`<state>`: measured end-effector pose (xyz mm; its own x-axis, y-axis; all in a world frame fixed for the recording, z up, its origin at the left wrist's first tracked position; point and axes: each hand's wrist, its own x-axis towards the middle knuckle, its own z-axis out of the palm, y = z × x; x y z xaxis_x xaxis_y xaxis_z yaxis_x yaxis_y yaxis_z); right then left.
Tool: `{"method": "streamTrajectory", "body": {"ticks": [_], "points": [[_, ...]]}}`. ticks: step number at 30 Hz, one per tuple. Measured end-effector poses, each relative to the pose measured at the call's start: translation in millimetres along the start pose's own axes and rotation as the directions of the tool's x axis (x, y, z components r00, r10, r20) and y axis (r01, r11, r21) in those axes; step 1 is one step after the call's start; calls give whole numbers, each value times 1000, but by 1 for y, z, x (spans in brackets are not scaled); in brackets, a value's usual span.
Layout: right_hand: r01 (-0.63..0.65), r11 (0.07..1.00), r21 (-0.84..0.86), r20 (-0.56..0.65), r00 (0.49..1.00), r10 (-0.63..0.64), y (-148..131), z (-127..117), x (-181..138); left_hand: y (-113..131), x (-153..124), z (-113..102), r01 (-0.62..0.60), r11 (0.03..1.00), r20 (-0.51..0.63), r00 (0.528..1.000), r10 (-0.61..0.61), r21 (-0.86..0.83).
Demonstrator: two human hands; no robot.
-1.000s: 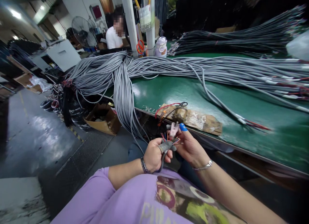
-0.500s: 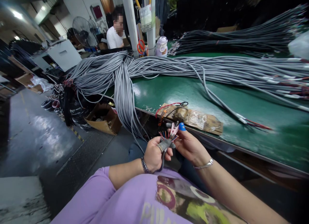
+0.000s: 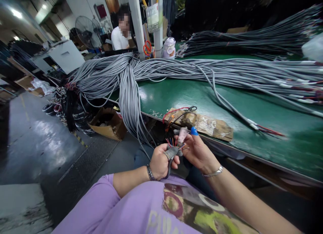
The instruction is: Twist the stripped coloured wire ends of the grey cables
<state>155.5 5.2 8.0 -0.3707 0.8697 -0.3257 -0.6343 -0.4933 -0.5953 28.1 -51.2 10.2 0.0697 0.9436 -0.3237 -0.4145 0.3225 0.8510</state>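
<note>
My left hand (image 3: 161, 161) is closed around the end of a dark grey cable (image 3: 169, 170), its thumb wrapped in a grey cover. From the cable's end, thin coloured wires (image 3: 172, 141) in red, orange and blue fan out above the thumb. Close beside them, on the right, is my right hand (image 3: 198, 150), its fingers bent towards the wires and one fingertip capped in blue. A pale pink piece (image 3: 183, 133) shows at its fingertips; whether it is a finger wrapping or a separate thing is unclear. What these fingers pinch is too small to make out.
Along the green table (image 3: 176, 96) lies a thick bundle of grey cables (image 3: 166, 68), part hanging over the edge. Near that edge sits a taped wooden block (image 3: 207, 124) with wires. Behind are black cables (image 3: 242, 42), a lilac jar (image 3: 169, 48) and a seated person (image 3: 119, 37).
The fingers of my right hand have shifted slightly, and the pale pink piece has turned, showing a broader side. The blue-capped fingertip has moved slightly right. My left hand keeps its hold on the cable.
</note>
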Motion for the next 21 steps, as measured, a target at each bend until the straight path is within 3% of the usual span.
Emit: {"method": "streamTrajectory", "body": {"ticks": [8, 12, 15, 21], "points": [[39, 997, -72, -4, 999, -40, -2, -4, 2, 2, -5, -1, -112, 993, 5, 994, 112, -37], [125, 985, -116, -18, 992, -128, 4, -9, 2, 3, -7, -1, -185, 982, 16, 982, 186, -45], [171, 975, -140, -3, 985, -173, 7, -11, 3, 2, -5, 0, -180, 983, 4, 984, 180, -38], [89, 992, -94, -8, 996, -90, 8, -9, 10, 0, 4, 7, -139, 990, -23, 990, 139, -12]]}}
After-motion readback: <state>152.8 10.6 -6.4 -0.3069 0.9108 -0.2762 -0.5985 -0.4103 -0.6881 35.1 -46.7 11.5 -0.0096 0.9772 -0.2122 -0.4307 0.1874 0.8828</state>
